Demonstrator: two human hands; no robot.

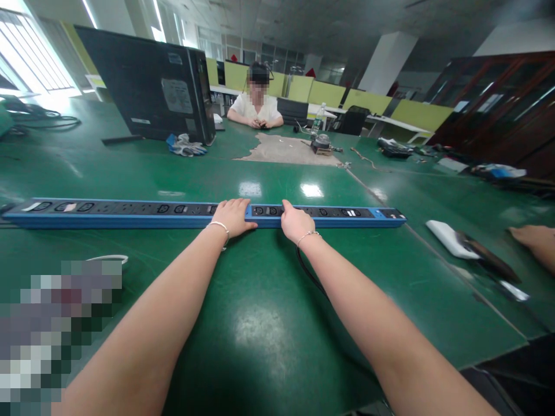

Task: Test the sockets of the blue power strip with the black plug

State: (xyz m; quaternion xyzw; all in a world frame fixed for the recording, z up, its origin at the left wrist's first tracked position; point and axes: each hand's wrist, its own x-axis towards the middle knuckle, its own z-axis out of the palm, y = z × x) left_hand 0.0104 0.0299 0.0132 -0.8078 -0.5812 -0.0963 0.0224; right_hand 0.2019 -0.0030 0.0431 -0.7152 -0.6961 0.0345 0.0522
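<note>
A long blue power strip [195, 221] with black sockets along its top lies crosswise on the green table [269, 277]. My left hand [232, 216] grips it near the middle, fingers over the top and thumb along the front side. Just to the right, my right hand [297, 222] is at the strip with its index finger stretched over the sockets and its other fingers curled. A black cable [311, 273] comes out from under my right hand and runs down beneath the forearm; its end is hidden in the hand.
Beyond the strip stand a black computer case [151, 86] and gloves [186, 145]. A person [255, 110] sits across the table. A small device [321, 144] rests on a beige sheet [281, 149]. At right are a white object [451, 238] and another person's hand [535, 241].
</note>
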